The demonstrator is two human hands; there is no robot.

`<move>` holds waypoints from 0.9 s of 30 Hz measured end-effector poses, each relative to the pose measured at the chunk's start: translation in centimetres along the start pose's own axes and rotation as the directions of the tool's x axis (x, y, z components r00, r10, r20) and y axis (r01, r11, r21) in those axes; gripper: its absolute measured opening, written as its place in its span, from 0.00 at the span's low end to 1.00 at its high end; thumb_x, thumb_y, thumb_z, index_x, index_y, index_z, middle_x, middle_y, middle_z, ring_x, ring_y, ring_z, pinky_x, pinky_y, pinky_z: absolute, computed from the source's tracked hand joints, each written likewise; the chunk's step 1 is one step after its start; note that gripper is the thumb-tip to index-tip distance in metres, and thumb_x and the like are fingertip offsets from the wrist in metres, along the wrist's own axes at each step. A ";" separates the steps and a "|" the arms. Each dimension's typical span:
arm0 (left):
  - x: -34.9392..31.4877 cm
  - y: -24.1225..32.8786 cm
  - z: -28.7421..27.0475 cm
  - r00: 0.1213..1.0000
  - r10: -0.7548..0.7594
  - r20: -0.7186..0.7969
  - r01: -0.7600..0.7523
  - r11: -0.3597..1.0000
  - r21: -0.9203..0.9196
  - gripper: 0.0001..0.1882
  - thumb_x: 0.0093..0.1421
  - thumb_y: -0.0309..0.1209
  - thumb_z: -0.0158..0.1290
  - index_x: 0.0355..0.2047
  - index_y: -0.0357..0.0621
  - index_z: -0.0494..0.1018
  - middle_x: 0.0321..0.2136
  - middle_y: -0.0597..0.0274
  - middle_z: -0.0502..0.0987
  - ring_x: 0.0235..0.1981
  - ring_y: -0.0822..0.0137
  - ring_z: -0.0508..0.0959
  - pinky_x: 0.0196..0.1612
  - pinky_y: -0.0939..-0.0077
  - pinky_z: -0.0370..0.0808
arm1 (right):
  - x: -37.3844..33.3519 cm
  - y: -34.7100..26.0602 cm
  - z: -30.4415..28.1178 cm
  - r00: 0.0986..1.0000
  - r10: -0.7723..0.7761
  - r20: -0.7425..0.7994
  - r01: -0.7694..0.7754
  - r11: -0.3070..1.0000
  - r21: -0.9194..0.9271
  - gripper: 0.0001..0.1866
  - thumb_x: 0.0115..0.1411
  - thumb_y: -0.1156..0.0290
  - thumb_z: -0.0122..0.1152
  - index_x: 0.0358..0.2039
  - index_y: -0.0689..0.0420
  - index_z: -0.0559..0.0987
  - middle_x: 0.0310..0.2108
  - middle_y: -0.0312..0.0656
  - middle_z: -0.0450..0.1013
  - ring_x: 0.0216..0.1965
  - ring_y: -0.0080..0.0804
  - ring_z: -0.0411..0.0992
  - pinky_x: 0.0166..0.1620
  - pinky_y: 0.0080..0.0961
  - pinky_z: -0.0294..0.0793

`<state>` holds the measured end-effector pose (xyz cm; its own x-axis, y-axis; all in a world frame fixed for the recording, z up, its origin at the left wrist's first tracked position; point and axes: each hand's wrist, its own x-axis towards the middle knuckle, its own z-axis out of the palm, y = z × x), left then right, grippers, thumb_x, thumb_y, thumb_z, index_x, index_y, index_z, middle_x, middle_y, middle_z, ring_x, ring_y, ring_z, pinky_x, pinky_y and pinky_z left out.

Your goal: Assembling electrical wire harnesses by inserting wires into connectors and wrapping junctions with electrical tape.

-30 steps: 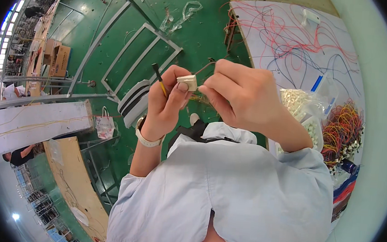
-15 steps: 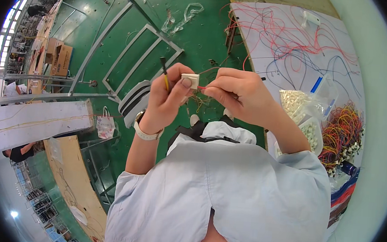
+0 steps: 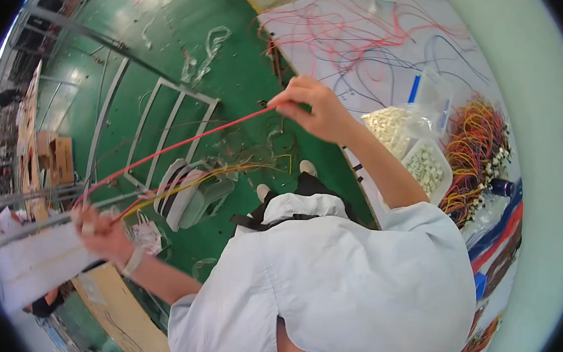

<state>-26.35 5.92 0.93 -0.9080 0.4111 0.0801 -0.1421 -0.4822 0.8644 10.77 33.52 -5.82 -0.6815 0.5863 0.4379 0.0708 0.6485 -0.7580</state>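
Note:
My right hand (image 3: 314, 109), out in front, pinches one end of a red wire (image 3: 185, 142). That wire runs taut and slanting down to my left hand (image 3: 104, 233), stretched far to the left and smeared by motion. Its fingers are closed round a small white connector (image 3: 87, 227), only blurrily visible. Several yellow wires (image 3: 229, 166) and a red one trail from the left hand toward the middle, hanging above the floor.
On the white table (image 3: 347, 16) at right lie loose red and blue wires. A bag of cream connectors (image 3: 388, 128), a tub of pale connectors (image 3: 425, 167) and a bundle of coloured wires (image 3: 475, 151) are near my right arm. A grey stool (image 3: 183, 201) and metal frame (image 3: 175, 121) stand at left.
My hands have parted: the left swung far left and down with the connector, the right moved slightly left. The red wire is now stretched between them. The whole view has also shifted.

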 end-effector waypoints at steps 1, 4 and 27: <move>0.4 0.6 -0.5 0.951 0.205 -0.233 -0.152 0.962 0.227 0.07 0.59 0.30 0.44 0.28 0.38 0.66 0.19 0.70 0.63 0.11 0.82 0.53 0.11 0.86 0.51 | -0.6 3.7 -0.6 0.997 -0.017 -0.080 0.002 0.984 -0.176 0.08 0.52 0.77 0.62 0.35 0.56 0.80 0.30 0.38 0.71 0.39 0.36 0.67 0.43 0.31 0.67; 2.2 3.5 -7.0 0.989 0.125 -0.078 -0.130 0.990 -0.057 0.10 0.62 0.29 0.41 0.24 0.41 0.61 0.16 0.72 0.55 0.11 0.81 0.48 0.10 0.84 0.46 | -3.8 16.9 -3.0 0.904 -0.043 -0.425 -0.196 0.843 -0.501 0.07 0.53 0.74 0.61 0.33 0.58 0.80 0.36 0.44 0.73 0.47 0.43 0.68 0.50 0.35 0.67; -6.5 -13.4 11.9 0.630 -0.724 0.282 0.730 0.676 0.104 0.11 0.66 0.34 0.39 0.35 0.40 0.66 0.19 0.71 0.58 0.09 0.84 0.50 0.05 0.89 0.54 | 2.2 18.1 -45.3 0.810 -0.112 -0.575 -0.479 0.438 -0.760 0.19 0.57 0.56 0.54 0.26 0.62 0.79 0.26 0.55 0.75 0.27 0.52 0.74 0.36 0.43 0.73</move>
<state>-13.88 18.89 -5.25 -0.3576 0.8263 -0.4350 -0.7177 0.0548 0.6942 43.56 68.49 3.32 -0.1411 0.6817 0.7179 0.9115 0.3724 -0.1745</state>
